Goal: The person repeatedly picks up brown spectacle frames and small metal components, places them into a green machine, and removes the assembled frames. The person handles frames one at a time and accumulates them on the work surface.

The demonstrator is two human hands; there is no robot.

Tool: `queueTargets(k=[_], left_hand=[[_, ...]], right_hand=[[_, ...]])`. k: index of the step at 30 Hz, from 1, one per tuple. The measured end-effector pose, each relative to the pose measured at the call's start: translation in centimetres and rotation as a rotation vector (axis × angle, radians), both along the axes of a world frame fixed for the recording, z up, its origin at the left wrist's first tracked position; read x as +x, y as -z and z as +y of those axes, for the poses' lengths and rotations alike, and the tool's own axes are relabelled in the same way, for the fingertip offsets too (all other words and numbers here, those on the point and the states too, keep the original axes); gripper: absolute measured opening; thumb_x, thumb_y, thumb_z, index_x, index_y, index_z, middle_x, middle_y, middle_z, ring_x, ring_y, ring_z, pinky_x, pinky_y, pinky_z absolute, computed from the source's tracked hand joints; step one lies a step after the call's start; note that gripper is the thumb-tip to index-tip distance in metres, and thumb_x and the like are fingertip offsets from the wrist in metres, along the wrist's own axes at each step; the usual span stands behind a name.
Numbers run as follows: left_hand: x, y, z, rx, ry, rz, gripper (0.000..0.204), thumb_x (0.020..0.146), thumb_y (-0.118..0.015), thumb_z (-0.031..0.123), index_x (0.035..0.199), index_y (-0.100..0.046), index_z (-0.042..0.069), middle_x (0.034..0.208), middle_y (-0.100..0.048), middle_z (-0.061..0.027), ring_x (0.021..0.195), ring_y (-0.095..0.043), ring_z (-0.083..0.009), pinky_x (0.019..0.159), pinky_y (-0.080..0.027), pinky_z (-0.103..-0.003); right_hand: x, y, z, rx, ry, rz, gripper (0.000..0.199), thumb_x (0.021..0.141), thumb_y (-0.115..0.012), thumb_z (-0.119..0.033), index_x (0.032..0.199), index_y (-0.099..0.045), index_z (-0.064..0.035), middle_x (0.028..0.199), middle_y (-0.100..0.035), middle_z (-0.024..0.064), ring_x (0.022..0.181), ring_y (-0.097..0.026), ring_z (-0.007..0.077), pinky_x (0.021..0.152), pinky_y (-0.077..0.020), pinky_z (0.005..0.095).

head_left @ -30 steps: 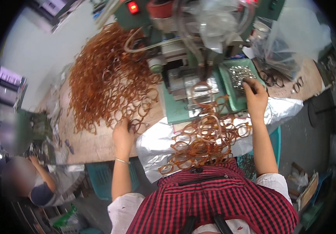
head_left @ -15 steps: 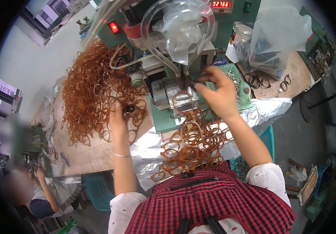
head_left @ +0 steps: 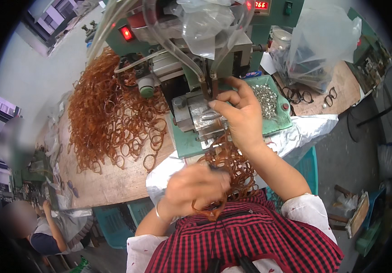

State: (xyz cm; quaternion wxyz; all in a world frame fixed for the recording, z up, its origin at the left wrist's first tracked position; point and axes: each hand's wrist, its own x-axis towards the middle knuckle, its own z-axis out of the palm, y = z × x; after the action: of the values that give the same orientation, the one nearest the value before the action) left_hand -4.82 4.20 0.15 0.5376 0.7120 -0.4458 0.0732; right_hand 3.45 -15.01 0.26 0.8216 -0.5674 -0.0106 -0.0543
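Note:
My right hand (head_left: pixel 243 118) is at the machine's metal fixture (head_left: pixel 200 113), its thumb and fingers closed together below the two clear tubes. What they hold, if anything, is too small to make out. My left hand (head_left: pixel 195 189) is smeared by motion over the near edge of the work area. A brown translucent eyeglass frame (head_left: pixel 212 214) hangs just below it; whether the hand grips it I cannot tell. Between my hands and the apron lies a pile of similar brown eyeglass frames (head_left: pixel 239 175), partly hidden by my hands.
A large heap of brown eyeglass frames (head_left: pixel 96 113) covers the left of the table. Right of the fixture, a green tray (head_left: pixel 280 120) holds small metal parts (head_left: pixel 265 100). Black eyeglass frames (head_left: pixel 298 95) lie farther right. Silver foil (head_left: pixel 309 132) covers the table's edge. A co-worker (head_left: pixel 46 232) sits at far left.
My left hand has moved from the heap of frames to the right and nearer to me. My right fingers have closed in over the fixture, where a brown eyeglass frame showed before.

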Motion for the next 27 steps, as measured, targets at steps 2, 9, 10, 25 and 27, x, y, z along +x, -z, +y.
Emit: queueTargets(k=[2,9,10,25,27], left_hand=[[-1.6,-0.7,0.9,0.025,0.045,-0.133,0.015,0.085,-0.076,0.020,0.098,-0.079,0.013,0.111,-0.076,-0.0046,0.092,-0.070,-0.0211,0.083,-0.056,-0.035],[3.7,-2.2,-0.1,0.159,-0.262,-0.542,0.029,0.075,-0.076,0.015,0.104,-0.079,0.019,0.120,-0.072,0.0005,0.090,-0.059,-0.0242,0.077,-0.052,-0.039],[4.8,-1.9,-0.7,0.165,-0.252,-0.561,0.029,0.075,-0.076,0.016,0.104,-0.079,0.019,0.118,-0.073,-0.0008,0.090,-0.061,-0.0253,0.079,-0.052,-0.041],[3.2,-0.4,-0.1,0.277,-0.264,-0.222,0.065,0.071,-0.062,-0.005,0.130,-0.068,0.022,0.142,-0.057,-0.0068,0.119,-0.052,-0.0318,0.108,-0.039,-0.049],[0.9,-4.7,1.5,-0.016,-0.161,-0.177,0.057,0.074,-0.062,-0.001,0.127,-0.068,0.018,0.133,-0.058,-0.0129,0.106,-0.055,-0.0317,0.097,-0.042,-0.045]], right_hand=[[-0.3,0.1,0.3,-0.043,0.068,-0.049,0.057,0.086,-0.070,-0.003,0.138,-0.047,0.0065,0.097,-0.072,0.0054,0.097,-0.064,0.0133,0.095,-0.0470,0.0289],[0.7,2.6,-6.2,-0.932,0.237,-0.313,0.027,0.084,-0.068,-0.011,0.110,-0.073,-0.0038,0.123,-0.069,0.0173,0.121,-0.061,0.0329,0.106,-0.0459,0.0410],[1.7,5.8,-8.4,-1.222,0.413,-0.271,0.029,0.081,-0.071,-0.016,0.109,-0.074,-0.0068,0.125,-0.066,0.0200,0.124,-0.057,0.0386,0.107,-0.0443,0.0462],[3.3,11.4,-12.7,-1.452,0.619,-0.402,0.015,0.089,-0.064,-0.011,0.100,-0.072,-0.0034,0.107,-0.069,0.0153,0.099,-0.063,0.0367,0.087,-0.0500,0.0452],[2.8,10.9,-12.9,-1.327,0.581,-0.419,0.015,0.090,-0.066,-0.011,0.101,-0.073,-0.0031,0.097,-0.071,0.0136,0.091,-0.066,0.0346,0.084,-0.0509,0.0412]])
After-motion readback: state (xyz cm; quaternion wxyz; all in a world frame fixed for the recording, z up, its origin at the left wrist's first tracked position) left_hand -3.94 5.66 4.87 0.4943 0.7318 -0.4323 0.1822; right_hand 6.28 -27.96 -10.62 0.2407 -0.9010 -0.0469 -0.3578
